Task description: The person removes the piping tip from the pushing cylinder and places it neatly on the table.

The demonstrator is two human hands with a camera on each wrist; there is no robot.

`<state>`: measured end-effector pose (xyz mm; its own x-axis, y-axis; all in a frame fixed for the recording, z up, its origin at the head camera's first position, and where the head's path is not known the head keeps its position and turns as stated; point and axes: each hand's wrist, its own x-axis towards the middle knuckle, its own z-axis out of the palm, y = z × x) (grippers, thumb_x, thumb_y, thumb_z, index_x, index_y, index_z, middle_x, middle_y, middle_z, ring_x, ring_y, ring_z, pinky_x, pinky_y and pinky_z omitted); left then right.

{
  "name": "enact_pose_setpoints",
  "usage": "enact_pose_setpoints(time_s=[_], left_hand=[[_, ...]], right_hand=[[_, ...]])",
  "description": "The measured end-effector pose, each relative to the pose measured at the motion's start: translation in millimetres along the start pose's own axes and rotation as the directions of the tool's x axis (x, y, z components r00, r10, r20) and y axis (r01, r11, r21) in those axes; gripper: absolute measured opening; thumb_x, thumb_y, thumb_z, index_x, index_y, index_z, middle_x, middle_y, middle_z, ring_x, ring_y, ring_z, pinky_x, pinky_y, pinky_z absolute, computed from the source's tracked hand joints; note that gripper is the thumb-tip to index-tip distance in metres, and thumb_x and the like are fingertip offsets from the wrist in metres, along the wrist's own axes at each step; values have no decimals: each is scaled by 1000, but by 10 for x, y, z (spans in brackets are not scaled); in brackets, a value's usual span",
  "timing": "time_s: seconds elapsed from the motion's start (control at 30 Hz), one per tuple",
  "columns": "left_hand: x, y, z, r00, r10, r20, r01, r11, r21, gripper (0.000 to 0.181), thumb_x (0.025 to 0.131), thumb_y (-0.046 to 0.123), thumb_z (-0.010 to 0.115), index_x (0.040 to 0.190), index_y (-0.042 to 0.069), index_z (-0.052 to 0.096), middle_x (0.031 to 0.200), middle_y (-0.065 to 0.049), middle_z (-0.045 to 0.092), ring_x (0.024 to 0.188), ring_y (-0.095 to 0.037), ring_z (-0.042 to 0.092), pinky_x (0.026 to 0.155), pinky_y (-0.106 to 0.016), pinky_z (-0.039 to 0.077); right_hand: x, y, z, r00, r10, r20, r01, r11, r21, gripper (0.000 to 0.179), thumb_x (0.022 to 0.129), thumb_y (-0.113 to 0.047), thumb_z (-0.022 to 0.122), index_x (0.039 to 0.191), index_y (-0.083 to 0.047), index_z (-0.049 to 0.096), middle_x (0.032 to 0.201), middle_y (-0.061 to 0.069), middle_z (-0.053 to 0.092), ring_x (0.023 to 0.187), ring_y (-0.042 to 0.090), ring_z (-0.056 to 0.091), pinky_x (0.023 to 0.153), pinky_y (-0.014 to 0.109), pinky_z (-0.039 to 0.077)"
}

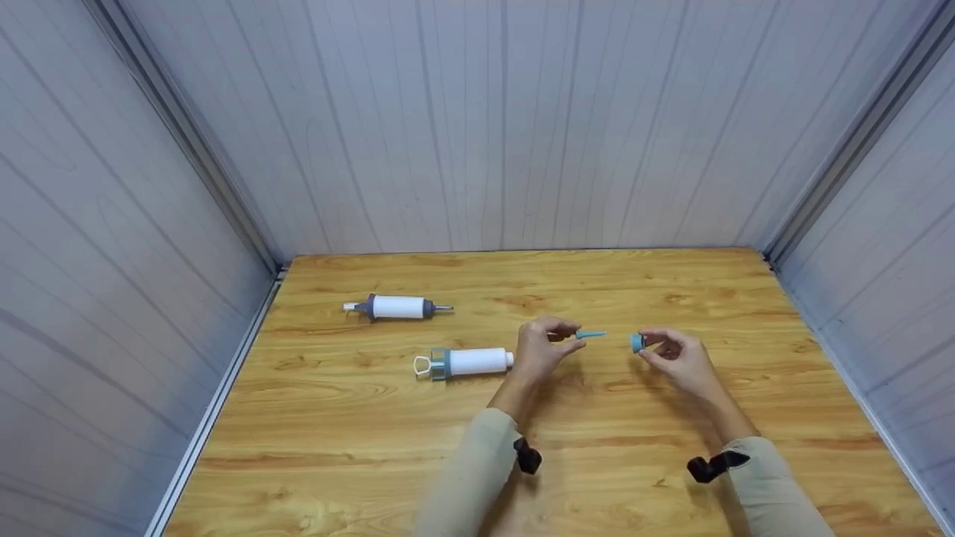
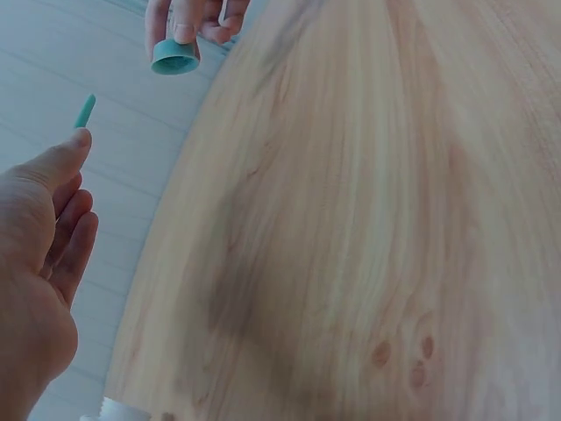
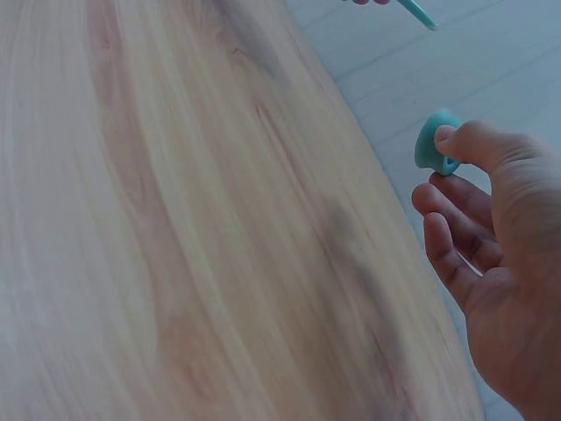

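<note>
My left hand [image 1: 543, 349] pinches a slim teal tapered nozzle [image 1: 591, 334] between thumb and fingers, its narrow tip pointing right. Across from it, my right hand [image 1: 680, 361] holds a short teal ring-shaped cap [image 1: 637, 343] by its edge; the cap's hollow opening shows in the left wrist view. A gap separates nozzle and cap, and both are held above the table. Just left of my left hand lies a white cylinder [image 1: 479, 361] with a teal collar [image 1: 440, 364] and a white loop handle [image 1: 422, 365]. Its right end is a small white neck beside my wrist.
Farther back on the left lies a second white cylinder [image 1: 398, 306] with purple-grey ends and a thin metallic-looking tip. The wooden table [image 1: 336, 455] is bounded by pale panel walls [image 1: 477, 134] at the back and both sides. Black wrist cameras sit on both sleeves.
</note>
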<state>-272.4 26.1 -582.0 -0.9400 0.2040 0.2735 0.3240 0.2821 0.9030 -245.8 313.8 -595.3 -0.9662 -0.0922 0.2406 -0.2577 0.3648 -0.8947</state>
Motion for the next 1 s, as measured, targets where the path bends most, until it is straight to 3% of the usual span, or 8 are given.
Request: enact_pose_setpoints(time_s=[0.1, 0.27, 0.6, 0.77, 0.87, 1.0], left_hand=[[-15, -22, 27, 999, -37, 3, 37, 999, 16, 24, 96, 9, 90, 118, 0, 86, 115, -14, 87, 107, -26, 83, 97, -30, 69], [-47, -68, 70, 998, -65, 15, 64, 995, 72, 23, 95, 8, 91, 115, -1, 86, 111, -13, 88, 103, -19, 83, 94, -26, 68], [-92, -244, 122, 995, -92, 48, 81, 980, 184, 21, 94, 11, 92, 113, 4, 88, 105, -6, 88, 92, -6, 79, 85, -20, 65], [-117, -267, 125, 993, -91, 69, 73, 970, 234, 20, 94, 12, 92, 112, 5, 88, 105, -8, 88, 93, -12, 81, 83, -22, 65], [-121, -269, 134, 987, -137, 79, 113, 961, 254, 20, 94, 13, 92, 113, 8, 88, 108, -7, 88, 97, -15, 82, 85, -23, 65], [-122, -266, 147, 984, -154, 85, 123, 948, 295, 20, 94, 15, 93, 114, 11, 89, 109, -4, 88, 99, -15, 81, 87, -24, 65]], right_hand=[[-3, 53, -7, 999, 40, 12, -39, 999, -29, 34, 100, 6, 79, 133, 11, 75, 115, 31, 76, 79, 1, 69, 72, 16, 60], [-11, 115, -39, 994, 103, 42, -99, 991, -94, 38, 103, -1, 79, 139, 9, 73, 122, 31, 75, 80, 1, 65, 72, 16, 57], [-36, 132, -80, 986, 147, 73, -133, 976, -174, 38, 105, -8, 79, 140, 7, 72, 122, 29, 76, 86, 2, 64, 77, 16, 56], [-35, 151, -66, 986, 153, 69, -137, 969, -204, 37, 104, -5, 79, 138, 8, 72, 119, 28, 76, 86, 1, 64, 77, 16, 56], [-32, 168, -59, 985, 164, 57, -148, 967, -208, 36, 103, -3, 79, 137, 9, 72, 117, 28, 76, 86, 0, 63, 78, 15, 56], [-42, 180, -65, 985, 165, 57, -149, 966, -211, 36, 102, -3, 79, 136, 8, 73, 117, 28, 76, 85, 0, 64, 78, 15, 55]])
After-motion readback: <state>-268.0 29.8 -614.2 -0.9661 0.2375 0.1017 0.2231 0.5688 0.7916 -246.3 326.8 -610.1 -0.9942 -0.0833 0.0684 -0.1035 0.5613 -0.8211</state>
